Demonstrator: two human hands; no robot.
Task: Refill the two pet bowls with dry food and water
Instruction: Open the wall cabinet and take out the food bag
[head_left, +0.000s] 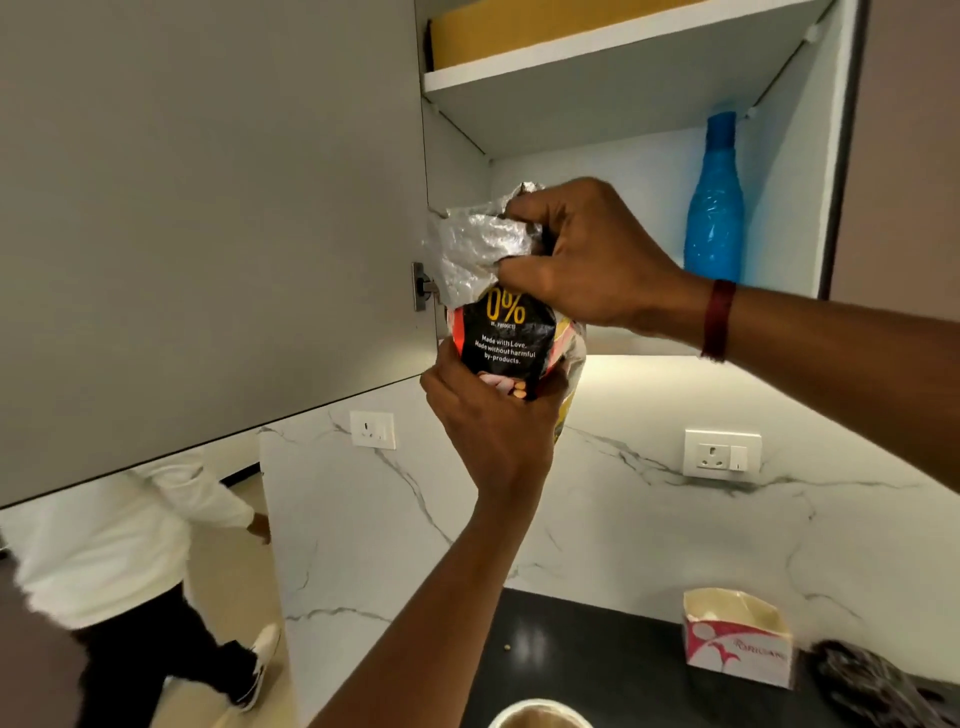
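Left hand (488, 415) grips pet food bag (506, 332) from below | right hand (587, 260) pinches its crumpled foil top | bag held at cabinet door (208, 208) edge, before open cabinet (597, 161) | blue bottle (714, 208) by cabinet's right wall, well apart | bowl (540, 714) rim at bottom edge
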